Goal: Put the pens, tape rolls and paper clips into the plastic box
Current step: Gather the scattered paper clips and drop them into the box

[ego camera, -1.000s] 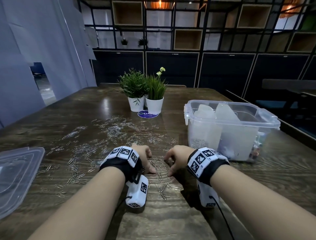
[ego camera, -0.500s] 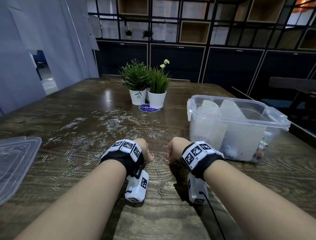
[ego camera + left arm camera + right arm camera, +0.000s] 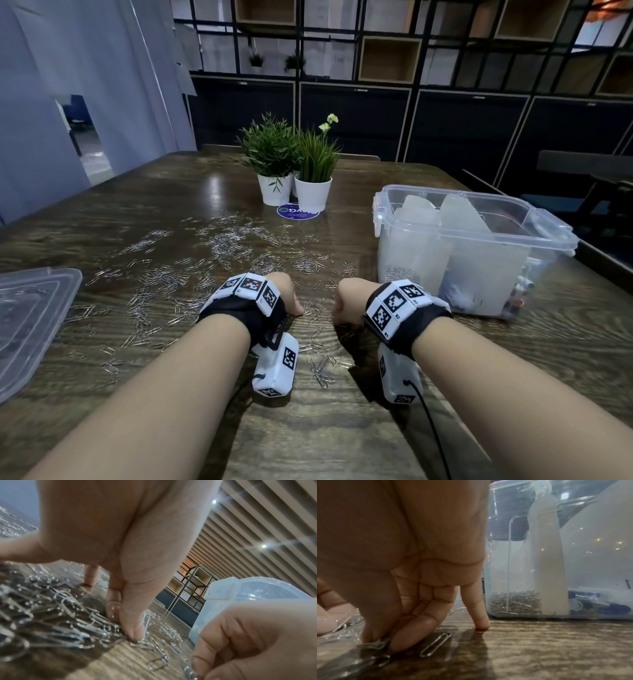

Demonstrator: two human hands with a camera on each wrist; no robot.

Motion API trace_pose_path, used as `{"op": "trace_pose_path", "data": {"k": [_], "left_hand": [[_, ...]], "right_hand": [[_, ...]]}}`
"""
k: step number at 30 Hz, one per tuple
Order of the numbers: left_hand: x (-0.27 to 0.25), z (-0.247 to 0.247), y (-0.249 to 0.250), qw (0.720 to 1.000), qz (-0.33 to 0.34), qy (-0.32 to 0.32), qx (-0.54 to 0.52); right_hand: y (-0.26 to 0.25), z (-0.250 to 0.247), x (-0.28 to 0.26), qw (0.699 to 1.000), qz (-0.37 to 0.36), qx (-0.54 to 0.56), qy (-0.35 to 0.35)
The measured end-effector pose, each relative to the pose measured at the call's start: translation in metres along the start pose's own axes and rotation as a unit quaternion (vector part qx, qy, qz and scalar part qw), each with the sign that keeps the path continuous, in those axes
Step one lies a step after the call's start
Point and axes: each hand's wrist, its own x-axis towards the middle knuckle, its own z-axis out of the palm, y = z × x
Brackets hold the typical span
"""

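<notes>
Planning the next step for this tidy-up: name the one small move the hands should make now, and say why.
Probably lift the right hand with its pinch and carry it to the plastic box. Its thumb and fingers already pinch paper clips against the table; the box stands open close by on the right, with a clip pile inside. The left hand also pinches clips and could follow.

In the head view, the fingertips of the left hand (image 3: 286, 294) and right hand (image 3: 349, 301) are hidden behind the knuckles and wrist bands. The lid (image 3: 30, 318) is cut off by the left edge. The plastic box (image 3: 479, 219) has frosted contents that cannot be identified. In the left wrist view, the near paper clips (image 3: 51, 628) are blurred. In the right wrist view, the dark items (image 3: 599, 604) behind the box wall are indistinct.
</notes>
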Motion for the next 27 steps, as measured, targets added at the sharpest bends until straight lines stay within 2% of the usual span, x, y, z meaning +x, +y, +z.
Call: {"op": "trace_pose_path", "data": {"k": [6, 9, 12, 14, 16, 18, 20, 22, 25, 27], "left_hand": [[0.002, 0.003, -0.001, 1.0, -0.012, 0.011, 0.0], [-0.001, 0.003, 0.0, 1.0, -0.016, 0.019, -0.003], [-0.004, 0.001, -0.002, 0.999, -0.016, 0.03, -0.002], [-0.009, -0.003, -0.005, 0.999, -0.019, 0.038, -0.01], [-0.011, -0.007, -0.011, 0.998, -0.018, 0.048, -0.041], [-0.016, -0.011, -0.015, 0.995, -0.007, 0.063, -0.082], [-0.024, -0.017, -0.015, 0.989, 0.015, 0.092, -0.116], [-0.031, -0.024, -0.013, 0.979, 0.042, 0.128, -0.156], [-0.038, -0.038, -0.003, 0.952, 0.092, 0.203, -0.208], [-0.043, -0.049, 0.01, 0.933, 0.126, 0.246, -0.23]], "right_hand": [[0.019, -0.012, -0.034, 0.988, -0.053, 0.132, 0.055], [0.03, -0.032, -0.059, 0.96, -0.088, 0.209, 0.164], [0.043, -0.064, -0.087, 0.929, -0.105, 0.233, 0.266], [0.062, -0.084, -0.098, 0.907, -0.089, 0.219, 0.347], [0.087, -0.097, -0.097, 0.887, -0.033, 0.221, 0.404], [0.109, -0.097, -0.087, 0.879, 0.04, 0.226, 0.418], [0.118, -0.089, -0.078, 0.89, 0.091, 0.22, 0.388], [0.123, -0.078, -0.068, 0.9, 0.091, 0.229, 0.359], [0.127, -0.07, -0.063, 0.886, 0.054, 0.27, 0.373], [0.131, -0.068, -0.069, 0.877, 0.062, 0.276, 0.388]]}}
